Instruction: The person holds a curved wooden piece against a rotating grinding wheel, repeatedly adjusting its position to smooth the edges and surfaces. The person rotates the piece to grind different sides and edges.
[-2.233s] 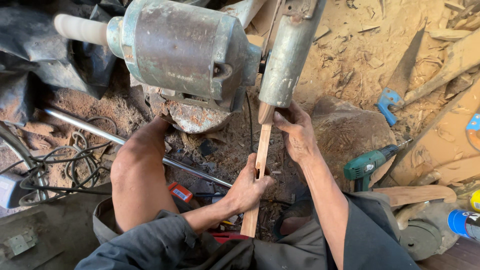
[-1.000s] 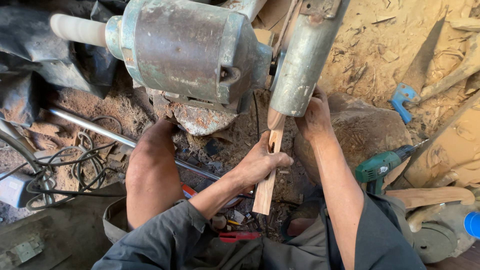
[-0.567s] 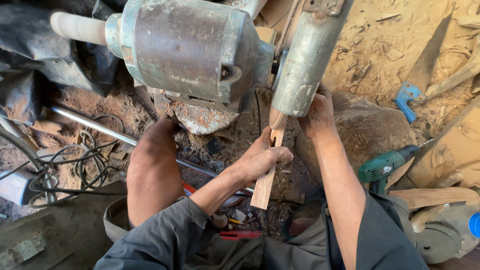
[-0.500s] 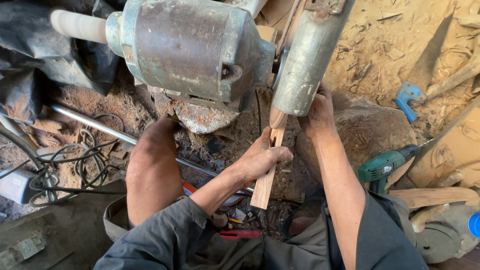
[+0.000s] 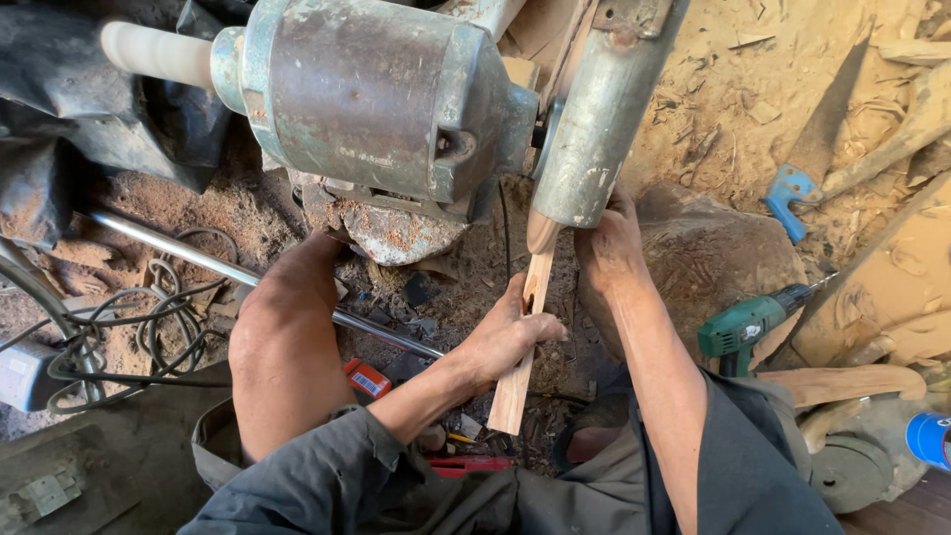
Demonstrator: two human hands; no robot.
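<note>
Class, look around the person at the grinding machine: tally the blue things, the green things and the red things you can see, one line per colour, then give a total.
Blue: 2, a clamp-like piece and a round can
Green: 1, a power drill
Red: 2, a small box and a flat tool
Total: 5

A rough woodworking shop, its dirt floor [image 5: 753, 109] buried in sawdust and wood offcuts. A heavy, worn green motor [image 5: 367, 99] drives a guarded sanding machine [image 5: 599, 119] set low over the ground, while a green power drill [image 5: 748, 327], a steel pipe [image 5: 248, 277], tangled black cables [image 5: 129, 337] and shaped timber pieces [image 5: 842, 381] lie scattered around it.
</note>
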